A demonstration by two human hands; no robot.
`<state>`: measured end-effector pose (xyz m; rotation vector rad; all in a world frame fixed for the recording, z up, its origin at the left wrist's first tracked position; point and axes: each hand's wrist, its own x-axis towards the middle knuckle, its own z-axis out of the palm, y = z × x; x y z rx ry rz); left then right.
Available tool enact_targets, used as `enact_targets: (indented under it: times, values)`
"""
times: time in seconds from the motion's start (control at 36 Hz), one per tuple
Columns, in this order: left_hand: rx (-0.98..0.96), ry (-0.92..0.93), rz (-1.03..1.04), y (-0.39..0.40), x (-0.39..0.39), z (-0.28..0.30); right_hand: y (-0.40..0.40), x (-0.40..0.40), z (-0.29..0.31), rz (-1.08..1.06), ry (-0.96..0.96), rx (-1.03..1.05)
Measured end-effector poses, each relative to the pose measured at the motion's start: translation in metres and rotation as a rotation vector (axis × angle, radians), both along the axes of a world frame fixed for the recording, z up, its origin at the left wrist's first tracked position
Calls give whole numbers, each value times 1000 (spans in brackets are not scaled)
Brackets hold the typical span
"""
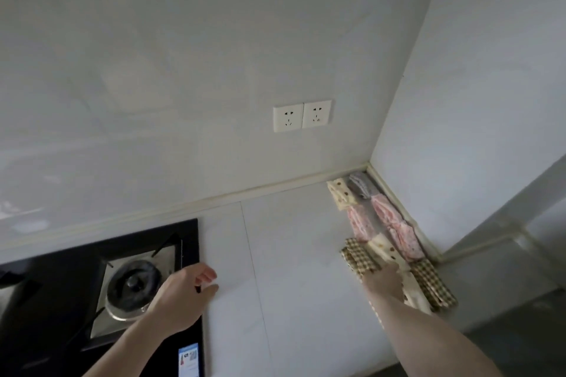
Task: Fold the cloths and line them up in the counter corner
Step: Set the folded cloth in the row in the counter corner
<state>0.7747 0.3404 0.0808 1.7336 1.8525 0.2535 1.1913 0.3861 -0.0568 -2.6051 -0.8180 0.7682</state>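
Right hand [384,280] presses a spotted cream cloth [395,257] into the corner row, grip unclear; left hand [186,294] hovers loosely curled, holding nothing.

Home kitchen: gas hob [134,285], counter [291,254]

cloths [386,225]: woven fabric, matt | hob [188,242]: glossy black glass | counter [291,254]: smooth

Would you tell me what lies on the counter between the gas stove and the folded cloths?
In the head view, only bare white counter lies between the gas stove and the folded cloths.
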Motion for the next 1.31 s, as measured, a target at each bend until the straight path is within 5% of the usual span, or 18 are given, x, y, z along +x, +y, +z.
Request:
enact_targets:
  times: [0.11,0.19,0.39,0.56,1.06,1.31]
  values:
    - [36,-29,9,2,9,2,-2,-12,5,306,-229,105]
    - [41,-40,11,0,14,4,0,-19,4,452,-295,-31]
    - [47,-44,21,-19,3,7,7,-25,-10,456,-205,-148]
    - [72,-54,87,-50,-23,10,3,-59,6,452,-215,86]
    - [192,-13,451,-279,-216,33,-176,-443,137,1258,404,500]
    - [173,45,698,-419,-315,43,-272,-586,166,1505,535,447]
